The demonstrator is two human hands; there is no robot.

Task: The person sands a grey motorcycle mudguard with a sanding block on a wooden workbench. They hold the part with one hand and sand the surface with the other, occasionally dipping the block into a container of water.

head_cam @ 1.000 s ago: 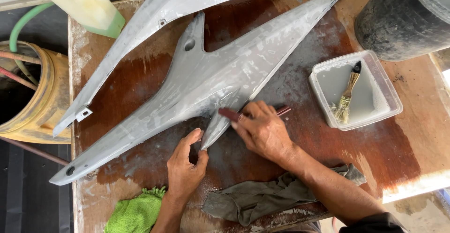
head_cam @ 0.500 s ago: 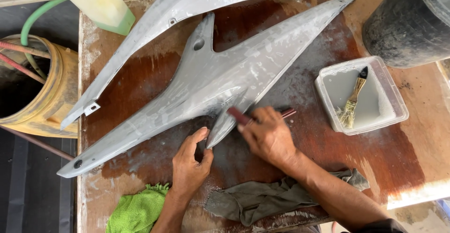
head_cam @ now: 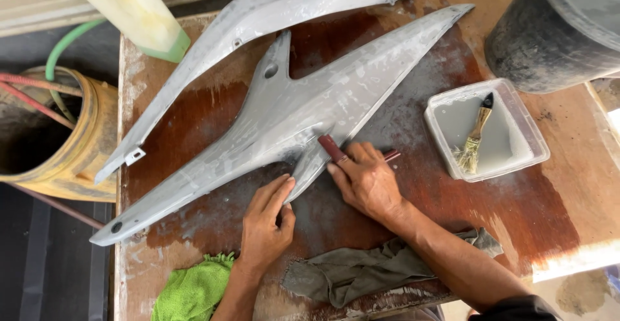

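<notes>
On the wet wooden table point(head_cam: 194, 121), a long grey body panel point(head_cam: 290, 114) lies flat, with its forked end toward the far side and its pointed tip toward the left edge. The right hand point(head_cam: 365, 179) presses a folded dark red piece of sandpaper point(head_cam: 330, 148) onto the short lower wing of the panel; the fingers lie flat and closed over the paper, and one end of it shows beyond the fingertips. The left hand point(head_cam: 266, 221) rests just beside it, with fingers nearly straight and touching the edge of this same wing, holding nothing, only keeping the panel steady.

A second grey panel point(head_cam: 258, 30) lies behind the first one. To the right stands a clear plastic tub point(head_cam: 516, 166) with cloudy water and a small brush point(head_cam: 475, 137) inside. A grey rag point(head_cam: 361, 272) and a green cloth point(head_cam: 194, 292) lie at the near edge, and a dark bucket point(head_cam: 549, 37) stands at the far right corner.

I judge the step in hand to be wet sanding of the small wing. The next stroke seems to need even pressure along the narrow surface, while the left hand stops the panel from sliding on the wet wood.
</notes>
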